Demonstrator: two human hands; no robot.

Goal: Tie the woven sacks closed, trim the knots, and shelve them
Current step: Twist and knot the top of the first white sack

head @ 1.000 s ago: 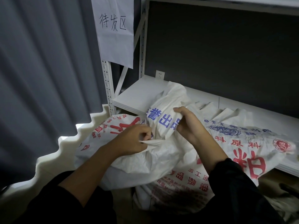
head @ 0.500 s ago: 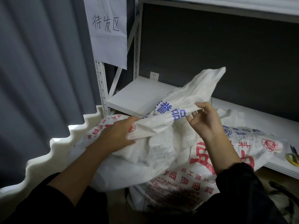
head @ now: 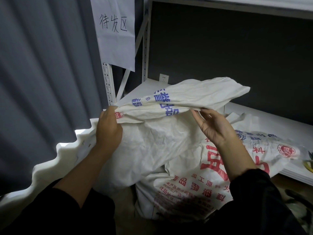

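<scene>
A white woven sack (head: 152, 146) with blue and red print bulges in front of me. Its loose top (head: 183, 99) is drawn out sideways into a flat band that points right over the shelf. My left hand (head: 108, 128) grips the gathered neck of that band at its left end. My right hand (head: 213, 128) is under the band near its middle, palm up with fingers spread and fingertips touching the fabric. A second sack (head: 199, 177) with large red characters lies below and to the right, partly under the first.
A white metal shelf (head: 271, 119) stands behind the sacks, with a dark back wall and an upright post (head: 108, 85) at its left. A paper sign (head: 116, 31) hangs on the post. A grey curtain (head: 42, 73) fills the left. Something yellow (head: 309, 167) lies at the shelf's right edge.
The sack's top was bunched between both hands and has been pulled out into a long band. My left hand moved up and left along the neck; my right hand has loosened and opened under the fabric.
</scene>
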